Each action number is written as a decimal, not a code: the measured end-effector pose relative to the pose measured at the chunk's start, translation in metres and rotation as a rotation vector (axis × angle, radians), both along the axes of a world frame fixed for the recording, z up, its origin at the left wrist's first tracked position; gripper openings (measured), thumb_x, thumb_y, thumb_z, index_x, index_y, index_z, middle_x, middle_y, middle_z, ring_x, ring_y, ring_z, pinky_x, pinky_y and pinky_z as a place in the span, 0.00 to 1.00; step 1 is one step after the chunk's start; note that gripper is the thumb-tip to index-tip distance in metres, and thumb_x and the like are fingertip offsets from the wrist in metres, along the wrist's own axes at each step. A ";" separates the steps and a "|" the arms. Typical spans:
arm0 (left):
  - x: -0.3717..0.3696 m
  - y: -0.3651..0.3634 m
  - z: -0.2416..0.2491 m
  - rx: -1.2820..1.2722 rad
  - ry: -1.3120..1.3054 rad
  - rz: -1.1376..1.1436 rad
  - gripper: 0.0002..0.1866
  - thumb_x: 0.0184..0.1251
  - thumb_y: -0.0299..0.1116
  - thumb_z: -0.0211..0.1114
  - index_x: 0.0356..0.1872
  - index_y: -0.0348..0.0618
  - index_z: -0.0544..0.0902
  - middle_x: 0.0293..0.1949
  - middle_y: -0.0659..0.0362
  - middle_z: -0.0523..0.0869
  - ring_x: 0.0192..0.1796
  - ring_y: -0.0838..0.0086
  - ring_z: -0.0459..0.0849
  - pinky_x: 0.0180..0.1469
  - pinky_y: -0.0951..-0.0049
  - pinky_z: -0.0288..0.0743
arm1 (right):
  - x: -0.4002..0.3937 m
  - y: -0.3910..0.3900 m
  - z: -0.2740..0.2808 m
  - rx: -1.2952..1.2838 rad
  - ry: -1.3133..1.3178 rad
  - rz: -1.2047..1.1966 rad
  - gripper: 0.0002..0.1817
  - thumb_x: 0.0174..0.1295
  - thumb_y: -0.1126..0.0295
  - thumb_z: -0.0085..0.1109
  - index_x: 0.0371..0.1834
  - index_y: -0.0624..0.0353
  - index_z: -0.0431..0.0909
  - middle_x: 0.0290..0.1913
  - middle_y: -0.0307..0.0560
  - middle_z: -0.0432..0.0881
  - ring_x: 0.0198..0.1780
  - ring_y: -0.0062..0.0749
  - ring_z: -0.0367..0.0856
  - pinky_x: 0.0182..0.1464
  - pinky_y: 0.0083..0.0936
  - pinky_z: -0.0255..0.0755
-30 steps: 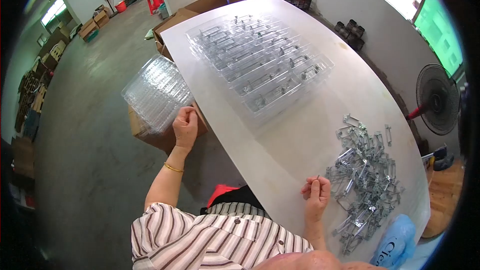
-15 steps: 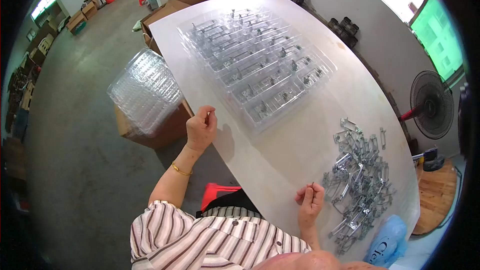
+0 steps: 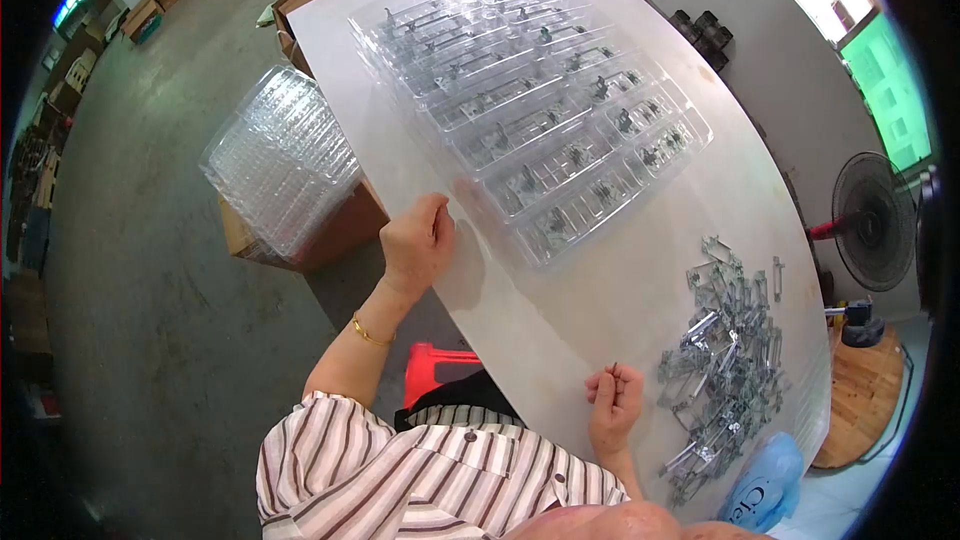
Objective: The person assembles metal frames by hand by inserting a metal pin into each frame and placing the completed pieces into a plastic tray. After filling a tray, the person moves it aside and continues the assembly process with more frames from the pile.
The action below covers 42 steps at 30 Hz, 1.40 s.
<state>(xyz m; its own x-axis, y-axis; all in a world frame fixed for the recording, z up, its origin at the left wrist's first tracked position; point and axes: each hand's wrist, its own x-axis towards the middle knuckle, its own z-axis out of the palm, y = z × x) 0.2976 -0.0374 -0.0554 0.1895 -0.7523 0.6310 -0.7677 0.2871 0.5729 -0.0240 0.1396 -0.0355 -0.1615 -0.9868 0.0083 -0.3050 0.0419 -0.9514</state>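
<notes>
My left hand (image 3: 418, 240) is closed in a loose fist above the table's left edge, near a clear plastic tray (image 3: 535, 252); whatever its fingers hold, if anything, is hidden. My right hand (image 3: 615, 408) is pinched, a thin dark piece (image 3: 615, 368) just showing at the fingertips, too small to name. Right beside that hand lies a loose pile of silvery metal brackets (image 3: 728, 360). Rows of long compartments divide the tray, and small metal pieces sit in many of them.
Left of the white table (image 3: 560, 325), a stack of clear trays (image 3: 285, 165) rests on a cardboard box (image 3: 345, 225). A blue plastic-wrapped item (image 3: 765, 485) sits at the near right corner. Beyond are a black fan (image 3: 872, 225) and a round wooden top (image 3: 860, 400). A red stool (image 3: 425, 370) is below.
The view has shifted, bringing the tray nearer. My left hand has turned, its fingers now more curled away from view. My right hand keeps its pinch, slightly farther from the bracket pile.
</notes>
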 end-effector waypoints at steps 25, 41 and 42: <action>0.108 0.001 0.002 -0.110 -0.134 0.241 0.06 0.61 0.24 0.63 0.39 0.43 0.83 0.30 0.50 0.85 0.31 0.53 0.86 0.34 0.57 0.80 | 0.002 0.002 -0.002 0.071 -0.009 -0.049 0.07 0.77 0.73 0.51 0.53 0.62 0.71 0.34 0.41 0.81 0.33 0.17 0.77 0.33 0.15 0.70; 0.331 -0.020 -0.072 0.720 -0.340 0.721 0.11 0.70 0.34 0.57 0.47 0.46 0.84 0.53 0.51 0.85 0.59 0.53 0.81 0.63 0.54 0.75 | 0.003 0.000 0.000 0.048 0.016 -0.051 0.06 0.77 0.72 0.51 0.52 0.61 0.71 0.31 0.39 0.80 0.31 0.16 0.75 0.32 0.13 0.68; 0.328 -0.020 -0.068 0.796 -0.365 0.715 0.12 0.70 0.34 0.56 0.48 0.47 0.85 0.56 0.52 0.85 0.61 0.54 0.80 0.64 0.55 0.75 | 0.004 0.000 0.001 0.048 0.028 -0.050 0.06 0.77 0.72 0.51 0.52 0.61 0.71 0.31 0.39 0.80 0.30 0.16 0.75 0.32 0.13 0.68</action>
<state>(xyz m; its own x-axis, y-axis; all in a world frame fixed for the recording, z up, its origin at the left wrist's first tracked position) 0.6260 -0.0575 -0.1236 0.6403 -0.7577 0.1262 -0.7681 -0.6316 0.1048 -0.0200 0.1395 -0.0341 -0.2108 -0.9770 -0.0333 -0.3276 0.1027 -0.9392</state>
